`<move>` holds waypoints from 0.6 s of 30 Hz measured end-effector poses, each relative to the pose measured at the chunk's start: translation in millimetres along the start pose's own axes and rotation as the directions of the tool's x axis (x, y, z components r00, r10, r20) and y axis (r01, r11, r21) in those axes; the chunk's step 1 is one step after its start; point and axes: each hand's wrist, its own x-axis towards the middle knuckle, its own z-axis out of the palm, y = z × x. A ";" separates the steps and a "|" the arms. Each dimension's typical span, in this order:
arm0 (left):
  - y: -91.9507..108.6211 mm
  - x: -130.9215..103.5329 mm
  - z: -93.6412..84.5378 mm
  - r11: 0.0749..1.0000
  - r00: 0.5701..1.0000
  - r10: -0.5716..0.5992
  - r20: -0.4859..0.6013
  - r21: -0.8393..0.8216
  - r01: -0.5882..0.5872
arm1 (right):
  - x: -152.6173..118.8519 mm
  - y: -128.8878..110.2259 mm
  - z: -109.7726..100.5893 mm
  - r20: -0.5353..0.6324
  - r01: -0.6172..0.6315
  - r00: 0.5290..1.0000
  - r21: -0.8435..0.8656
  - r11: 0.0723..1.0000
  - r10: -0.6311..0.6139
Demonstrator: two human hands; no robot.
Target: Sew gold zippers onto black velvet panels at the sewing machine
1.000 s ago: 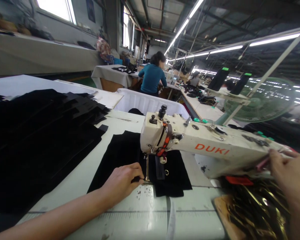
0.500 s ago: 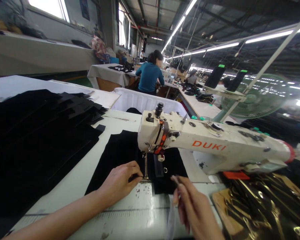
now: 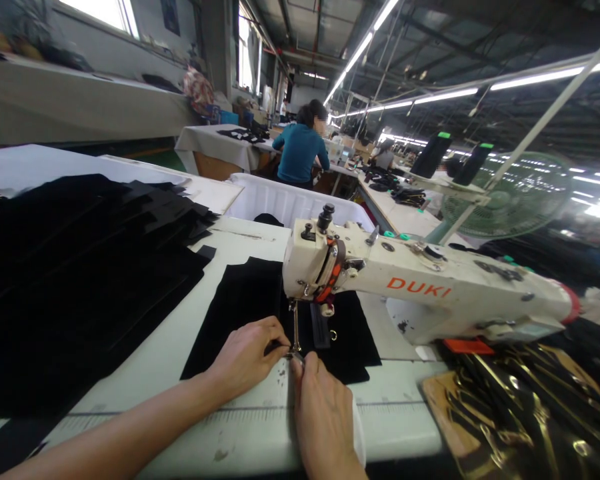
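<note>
A black fabric piece [image 3: 230, 313] lies flat on the sewing machine bed, partly beneath the machine head [image 3: 307, 260]. My left hand [image 3: 253, 350] rests at its near edge, thumb and fingertips pinched on the cloth beside the presser foot [image 3: 296, 343]. My right hand [image 3: 325, 407] is closed around a small grey metal tool [image 3: 299, 359], its tip right by the foot and my left fingertips. Most of the tool is hidden in the fingers, so its exact kind is unclear. A black strap [image 3: 321, 327] and a gold ring [image 3: 333, 335] lie on the fabric's right half.
Stacked black fabric pieces [image 3: 80, 267] cover the table's left side. At the right lie black straps with gold hardware [image 3: 525, 400] on a brown board [image 3: 443, 400]. Behind the machine stands a white bin [image 3: 300, 200]. A co-worker in a blue top [image 3: 300, 150] sits beyond it.
My right hand has moved left with the small metal tool, from beside the fabric to the presser foot. My left hand keeps its pinch there. The view has shifted slightly.
</note>
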 end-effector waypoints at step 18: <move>5.5 -0.4 -0.1 0.998 0.999 -0.049 -0.016 0.033 0.049 | 6.9 -4.5 -3.5 0.126 -0.020 0.992 -0.079 0.997 0.029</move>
